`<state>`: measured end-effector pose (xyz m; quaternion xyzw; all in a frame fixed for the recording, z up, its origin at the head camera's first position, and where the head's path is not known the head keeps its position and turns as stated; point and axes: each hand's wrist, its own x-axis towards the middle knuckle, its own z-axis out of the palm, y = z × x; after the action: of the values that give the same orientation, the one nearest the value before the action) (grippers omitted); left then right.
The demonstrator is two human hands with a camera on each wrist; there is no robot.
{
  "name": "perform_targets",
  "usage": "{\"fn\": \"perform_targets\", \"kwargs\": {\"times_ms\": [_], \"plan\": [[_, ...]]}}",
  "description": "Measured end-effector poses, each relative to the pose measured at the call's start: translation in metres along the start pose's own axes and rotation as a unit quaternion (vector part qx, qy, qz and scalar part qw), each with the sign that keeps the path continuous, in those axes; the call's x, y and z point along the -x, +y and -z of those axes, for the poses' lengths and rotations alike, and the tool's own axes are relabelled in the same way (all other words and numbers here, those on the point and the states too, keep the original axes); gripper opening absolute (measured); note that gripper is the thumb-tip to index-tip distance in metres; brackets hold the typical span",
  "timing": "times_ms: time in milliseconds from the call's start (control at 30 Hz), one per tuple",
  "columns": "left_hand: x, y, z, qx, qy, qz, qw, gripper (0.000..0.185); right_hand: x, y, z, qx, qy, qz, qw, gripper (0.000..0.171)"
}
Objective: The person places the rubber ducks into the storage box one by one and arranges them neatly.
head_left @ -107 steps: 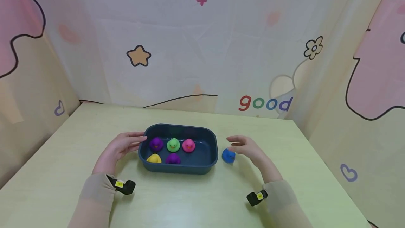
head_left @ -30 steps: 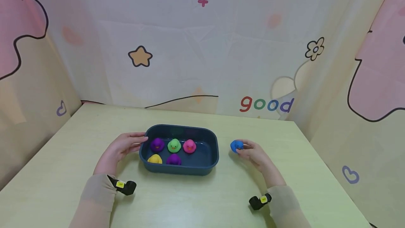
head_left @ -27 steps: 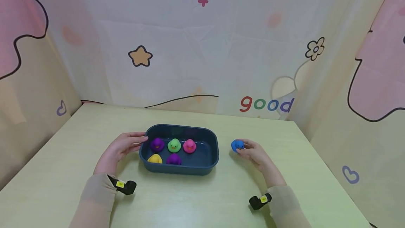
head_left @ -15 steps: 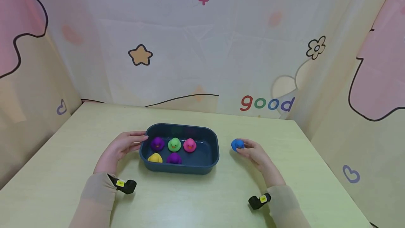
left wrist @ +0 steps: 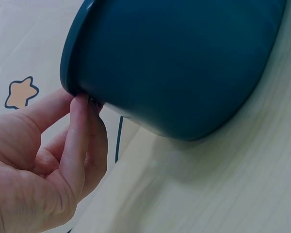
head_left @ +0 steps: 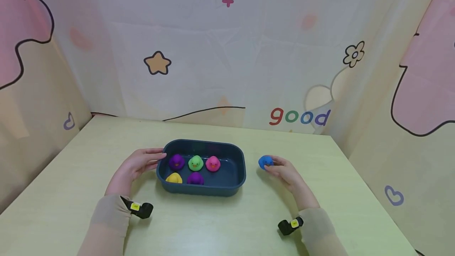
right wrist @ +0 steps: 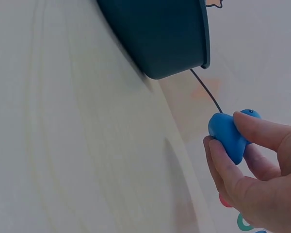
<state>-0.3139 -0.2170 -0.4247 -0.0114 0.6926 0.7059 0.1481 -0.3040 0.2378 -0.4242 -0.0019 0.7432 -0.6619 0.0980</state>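
My right hand (head_left: 287,174) pinches a blue toy duck (head_left: 266,162) between thumb and fingers, to the right of a dark blue-green tray (head_left: 220,191). In the right wrist view, the duck (right wrist: 226,134) is off the table, apart from the tray wall. At the tray's left end, my left hand (head_left: 139,162) holds the rim with its fingertips, as the left wrist view shows at the rim (left wrist: 68,77). Inside the tray are a purple duck (head_left: 176,162), a green duck (head_left: 196,163), a pink duck (head_left: 213,164), a yellow duck (head_left: 174,178) and another purple duck (head_left: 195,178). The front wall partly hides the last two.
The tray stands on a pale wooden table (head_left: 199,224). A printed cloth backdrop (head_left: 199,50) rises behind the table and along both sides. Each wrist wears a small black camera, one on the left (head_left: 142,210) and one on the right (head_left: 286,227).
Earlier the blue duck sat on the table beside my right hand; since then the hand has gripped and raised it. Over the last half second it shifted barely leftward. My left hand stays put.
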Motion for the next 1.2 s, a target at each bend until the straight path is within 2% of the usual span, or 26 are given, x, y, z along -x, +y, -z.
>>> {"fn": "perform_targets", "kwargs": {"times_ms": [233,500,933,1200], "plan": [[0.001,0.000,-0.001,0.002,0.001,-0.001,1.0000,0.064,0.000,-0.009,-0.006,-0.005,0.001,-0.011,1.000,0.055],[0.000,0.000,0.000,-0.002,0.001,-0.006,1.0000,0.063,-0.005,-0.027,-0.019,0.030,-0.012,0.013,0.999,0.055],[0.000,0.001,0.000,-0.012,0.000,-0.009,0.9999,0.063,0.000,-0.051,-0.054,0.060,-0.049,0.056,0.995,0.048],[0.000,0.000,0.001,-0.017,-0.001,-0.007,0.9998,0.065,-0.003,-0.058,-0.079,0.062,-0.062,0.049,0.995,0.049]]}}
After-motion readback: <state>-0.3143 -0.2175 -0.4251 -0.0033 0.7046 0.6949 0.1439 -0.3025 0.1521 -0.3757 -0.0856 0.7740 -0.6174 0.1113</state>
